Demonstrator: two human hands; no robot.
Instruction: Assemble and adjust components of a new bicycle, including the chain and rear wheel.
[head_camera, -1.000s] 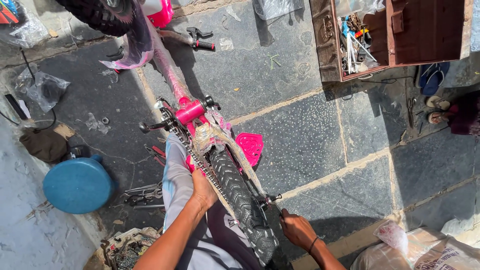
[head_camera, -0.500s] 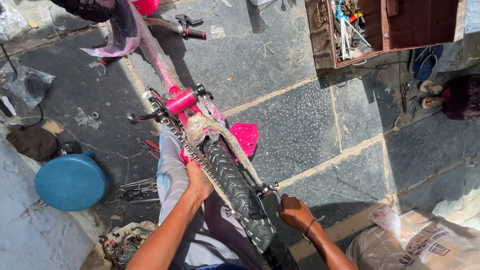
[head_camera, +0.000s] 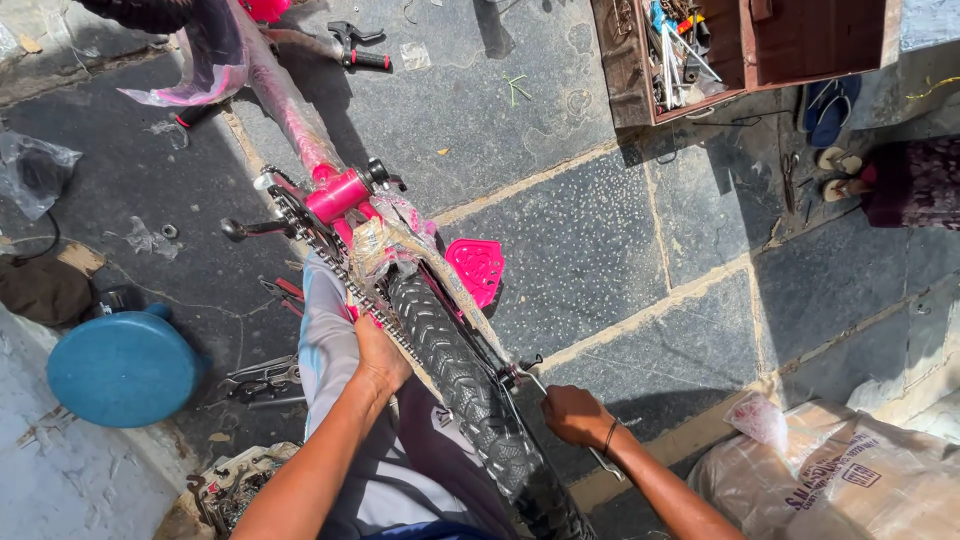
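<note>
Since the earlier views, your right hand (head_camera: 575, 415) has shifted little: its grip is closed around a metal spanner (head_camera: 560, 405) at the rear axle. Your left hand (head_camera: 380, 355) clamps the chain side of the black tyre (head_camera: 465, 390). The pink bicycle (head_camera: 340, 195) stays upturned on the stone floor (head_camera: 600, 230); work remains at the axle.

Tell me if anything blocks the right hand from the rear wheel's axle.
Nothing visible does. The right hand already grips a thin metal tool that reaches the axle beside the tyre. The left hand rests on the chain side, across the wheel.
</note>
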